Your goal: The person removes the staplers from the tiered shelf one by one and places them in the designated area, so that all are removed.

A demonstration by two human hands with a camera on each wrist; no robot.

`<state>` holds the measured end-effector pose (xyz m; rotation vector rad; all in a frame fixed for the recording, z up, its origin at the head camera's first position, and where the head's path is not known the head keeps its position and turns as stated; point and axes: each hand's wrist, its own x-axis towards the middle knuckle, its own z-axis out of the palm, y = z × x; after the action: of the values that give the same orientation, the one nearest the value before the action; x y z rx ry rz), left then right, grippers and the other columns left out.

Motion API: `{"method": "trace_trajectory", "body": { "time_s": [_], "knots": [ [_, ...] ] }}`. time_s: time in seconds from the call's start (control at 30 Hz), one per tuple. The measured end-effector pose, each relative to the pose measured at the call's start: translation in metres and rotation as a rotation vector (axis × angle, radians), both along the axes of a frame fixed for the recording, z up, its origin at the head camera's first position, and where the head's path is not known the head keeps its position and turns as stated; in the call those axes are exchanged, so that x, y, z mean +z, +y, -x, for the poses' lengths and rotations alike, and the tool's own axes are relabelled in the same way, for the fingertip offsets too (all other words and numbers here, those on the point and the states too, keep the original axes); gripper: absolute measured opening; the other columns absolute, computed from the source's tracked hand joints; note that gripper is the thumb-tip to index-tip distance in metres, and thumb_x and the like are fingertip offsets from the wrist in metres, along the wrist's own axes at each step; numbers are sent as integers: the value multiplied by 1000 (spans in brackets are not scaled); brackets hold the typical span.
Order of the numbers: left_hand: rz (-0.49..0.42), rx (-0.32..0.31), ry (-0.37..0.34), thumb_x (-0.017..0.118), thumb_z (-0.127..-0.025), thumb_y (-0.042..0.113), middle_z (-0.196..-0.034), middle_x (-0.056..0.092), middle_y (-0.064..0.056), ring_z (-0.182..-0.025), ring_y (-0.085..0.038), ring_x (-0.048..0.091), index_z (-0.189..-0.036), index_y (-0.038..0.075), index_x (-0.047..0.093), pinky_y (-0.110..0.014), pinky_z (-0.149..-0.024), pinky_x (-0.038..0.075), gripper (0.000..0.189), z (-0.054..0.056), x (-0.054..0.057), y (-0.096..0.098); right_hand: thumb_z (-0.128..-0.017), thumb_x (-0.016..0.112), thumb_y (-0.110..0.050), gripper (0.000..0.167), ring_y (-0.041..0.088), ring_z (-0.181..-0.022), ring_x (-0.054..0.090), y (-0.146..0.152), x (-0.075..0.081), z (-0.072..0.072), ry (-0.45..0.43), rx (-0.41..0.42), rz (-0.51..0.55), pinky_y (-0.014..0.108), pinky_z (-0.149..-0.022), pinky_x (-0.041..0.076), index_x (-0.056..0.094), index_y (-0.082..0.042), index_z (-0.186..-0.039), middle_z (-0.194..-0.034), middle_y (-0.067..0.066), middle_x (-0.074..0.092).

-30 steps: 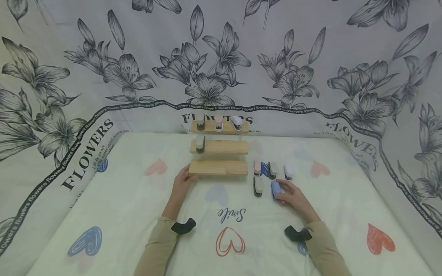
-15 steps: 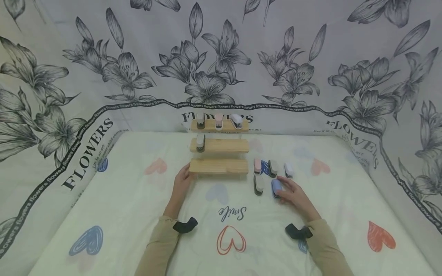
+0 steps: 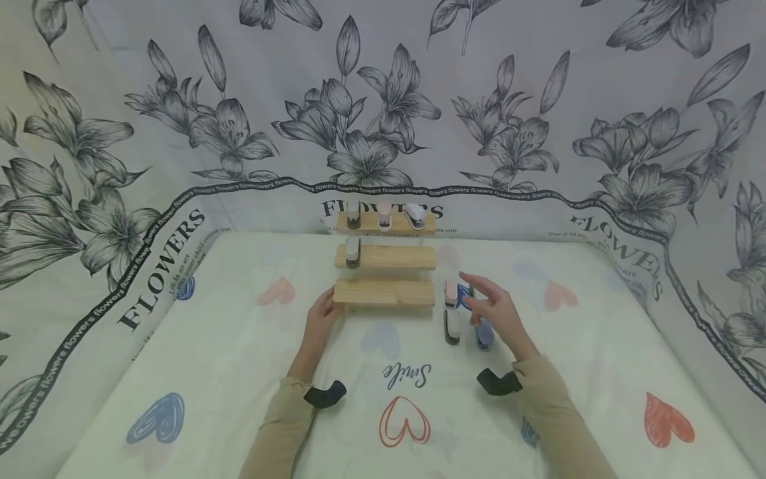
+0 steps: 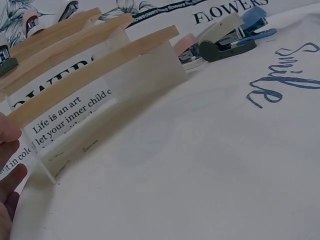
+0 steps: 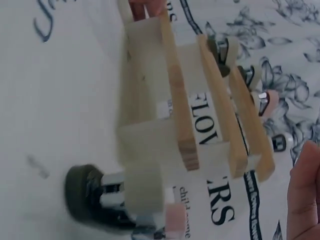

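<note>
A three-tier rack with wooden shelves [image 3: 389, 293] stands at mid-table. My left hand [image 3: 320, 322] grips the left end of its lowest shelf; in the left wrist view the fingers [image 4: 9, 182] are at the clear side panel. My right hand [image 3: 499, 316] hovers with spread fingers over the staplers to the rack's right, holding nothing. Nearest its fingertips is a pink stapler [image 3: 451, 291]. In front stand a cream stapler [image 3: 452, 324] with a dark base and a blue stapler [image 3: 484, 335], partly under the hand. The hand mostly covers a further stapler behind.
On the top shelf sit a grey stapler [image 3: 354, 214], a pink stapler [image 3: 384, 215] and a white stapler [image 3: 415, 216]. One light grey stapler [image 3: 353, 252] stands at the left of the middle shelf. A flower-printed curtain [image 3: 383, 120] hangs behind the table.
My right hand has left the blue stapler and moved forward and left over the back staplers. The blue stapler stays on the table. My left hand keeps its place at the rack.
</note>
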<state>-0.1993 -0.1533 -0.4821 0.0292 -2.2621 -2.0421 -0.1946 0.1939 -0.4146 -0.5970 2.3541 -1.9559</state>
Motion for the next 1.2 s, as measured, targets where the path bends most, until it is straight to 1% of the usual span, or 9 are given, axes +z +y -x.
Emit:
{"method": "trace_trajectory", "body": {
  "time_s": [0.17,0.3,0.43,0.5,0.67,0.83,0.97,1.13,1.2],
  "knots": [
    [-62,7,4,58,-86,11,-131,44,-12,-119,-23,40,-134,4,39,-36,-101,28,52,3,-8,-1,-90,56,-17,46,22,-50,53,-33,13,22,-50,65,-30,32,-54,51,42,-8,-133,-136,11,38],
    [-104,-2,7,58,-85,6,-132,43,-11,-121,-21,39,-134,3,37,-32,-102,27,54,5,-7,-1,-89,57,-25,46,19,-52,54,-61,23,39,-92,94,-71,29,-53,49,45,-11,-131,-134,8,41],
    [-113,-12,18,57,-84,4,-133,41,-12,-122,-21,38,-134,2,37,-32,-102,26,54,7,-5,-2,-88,59,-26,47,26,-60,54,-89,30,54,-124,110,-68,28,-56,49,47,-10,-130,-132,5,44],
    [-102,-15,22,58,-84,4,-133,41,-12,-122,-22,37,-134,2,36,-33,-102,25,55,8,-5,-3,-87,60,-25,48,26,-71,56,-103,29,60,-150,112,-55,28,-58,50,46,-8,-129,-131,6,44],
    [-69,-18,-11,61,-84,7,-134,40,-10,-125,-23,33,-135,4,37,-35,-104,22,57,7,-10,-5,-87,61,-17,53,23,-91,55,-131,18,69,-258,104,-16,30,-67,52,40,-6,-134,-136,6,40],
    [-51,-32,-37,62,-84,11,-134,41,-8,-125,-21,32,-136,8,37,-35,-104,20,57,4,-17,-4,-85,62,-14,66,26,-73,59,-148,10,73,-290,116,-49,33,-68,52,27,-12,-141,-143,4,27],
    [-59,-38,-33,62,-84,10,-134,40,-9,-124,-22,33,-136,6,37,-36,-104,20,58,2,-18,-2,-81,67,-19,77,25,-68,59,-158,14,79,-312,125,-98,31,-73,50,21,-14,-143,-145,4,22],
    [-56,-27,-21,60,-84,9,-134,40,-9,-124,-20,34,-136,4,36,-33,-103,23,57,4,-13,-4,-78,71,-22,86,30,-86,57,-175,24,88,-405,115,-29,29,-76,50,16,-9,-143,-147,9,17],
    [-66,-20,-22,60,-84,9,-134,41,-9,-124,-19,34,-135,4,37,-31,-103,23,56,5,-11,-5,-78,71,-21,88,27,-83,58,-183,26,91,-425,117,-7,29,-75,50,14,-8,-143,-147,11,14]
  ]
}}
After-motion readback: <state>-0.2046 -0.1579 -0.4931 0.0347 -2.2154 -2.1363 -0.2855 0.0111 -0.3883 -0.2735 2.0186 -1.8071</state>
